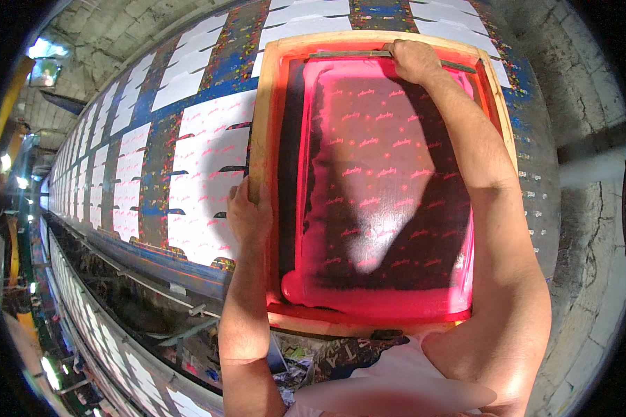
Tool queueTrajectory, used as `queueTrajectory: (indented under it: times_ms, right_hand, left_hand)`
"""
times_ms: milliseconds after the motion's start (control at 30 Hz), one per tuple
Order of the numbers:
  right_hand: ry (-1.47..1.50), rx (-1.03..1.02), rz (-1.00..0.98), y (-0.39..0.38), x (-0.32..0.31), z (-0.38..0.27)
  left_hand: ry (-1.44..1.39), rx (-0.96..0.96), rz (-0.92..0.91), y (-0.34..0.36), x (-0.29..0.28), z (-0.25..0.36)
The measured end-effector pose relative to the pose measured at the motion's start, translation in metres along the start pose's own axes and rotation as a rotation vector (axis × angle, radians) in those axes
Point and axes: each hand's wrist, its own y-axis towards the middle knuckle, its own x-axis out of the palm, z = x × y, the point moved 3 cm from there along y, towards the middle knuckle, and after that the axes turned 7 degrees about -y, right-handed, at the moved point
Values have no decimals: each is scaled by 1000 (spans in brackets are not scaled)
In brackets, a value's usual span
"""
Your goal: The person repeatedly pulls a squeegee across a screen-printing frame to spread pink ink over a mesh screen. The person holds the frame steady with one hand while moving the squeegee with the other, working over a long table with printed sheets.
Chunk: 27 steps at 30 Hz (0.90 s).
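Right hand [414, 62] grasps the squeegee [348, 54] at the upper centre, inside the wooden screen frame [261, 132]. Left hand [250, 217] clasps that frame's left side, left of centre. Pink ink [375, 297] lies along the frame's lower inner edge; white panels [205, 149] lie at left.

Repeated pink script [368, 143] on screen mesh [382, 187] and white panels [203, 163] (pale letters [341, 352] on dark cloth [362, 349])

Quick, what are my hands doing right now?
Left hand: closed on the left side of the frame.
Right hand: closed, holding the squeegee.
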Motion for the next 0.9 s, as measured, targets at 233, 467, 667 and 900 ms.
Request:
queueTrajectory:
  times_ms: [233,467,667,900]
  right_hand:
    - [-8,-67,-161,-20,-21,-13]
    - [20,-94,-199,-133,-50,-77]
    - [109,-116,-153,-263,-84,-146]
    - [137,-86,-239,-393,-115,-220]
  left_hand:
    - [-1,-23,-14,3,1,2]
    - [-22,41,36,7,9,-9]
    - [-83,107,142,3,10,-9]
    - [-39,55,75,-1,7,-6]
